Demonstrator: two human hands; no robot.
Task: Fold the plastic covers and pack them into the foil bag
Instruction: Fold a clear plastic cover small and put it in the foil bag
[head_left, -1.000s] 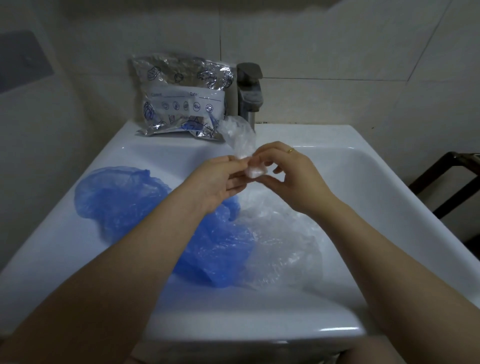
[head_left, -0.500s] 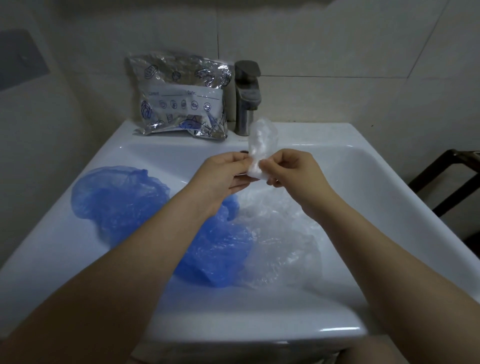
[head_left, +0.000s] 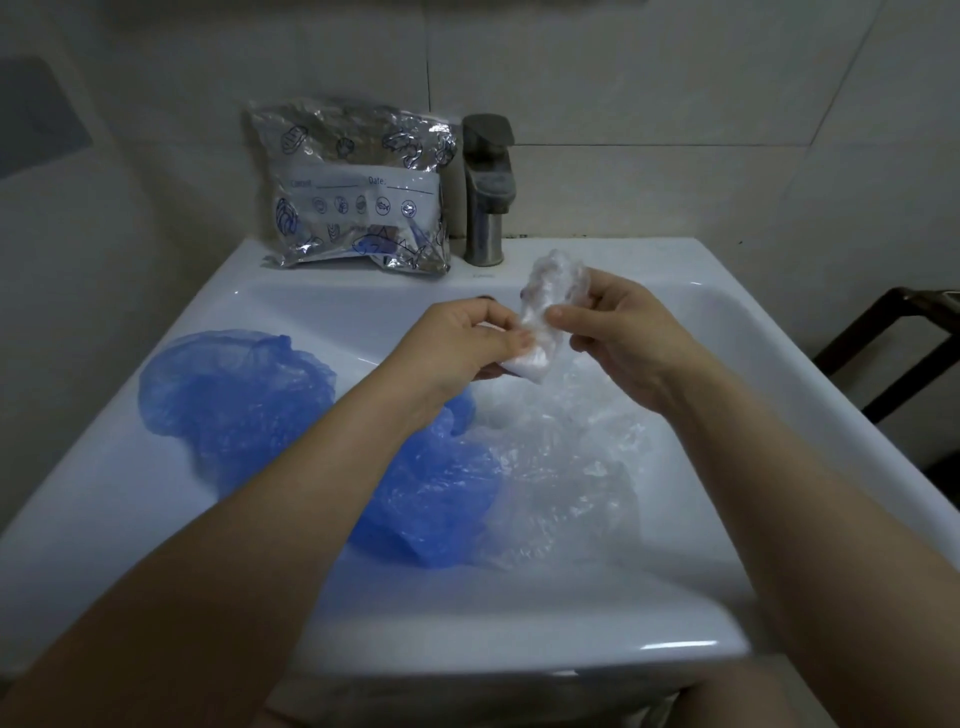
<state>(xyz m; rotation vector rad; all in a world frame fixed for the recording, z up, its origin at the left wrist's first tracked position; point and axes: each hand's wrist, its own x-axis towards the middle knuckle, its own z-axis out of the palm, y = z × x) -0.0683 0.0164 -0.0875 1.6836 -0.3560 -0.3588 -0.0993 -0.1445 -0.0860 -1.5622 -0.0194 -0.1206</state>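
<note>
Both hands, left (head_left: 475, 340) and right (head_left: 618, 332), pinch the folded clear cover (head_left: 545, 312) above the sink (head_left: 675, 613); slick film may spring open before reaching the foil bag (head_left: 358, 192) by the tap.

We see two bare forearms entering from the lower left and lower right of the frame. No sleeves reach them. Left hand (head_left: 467, 343) and right hand (head_left: 623, 332) are ungloved.
</note>
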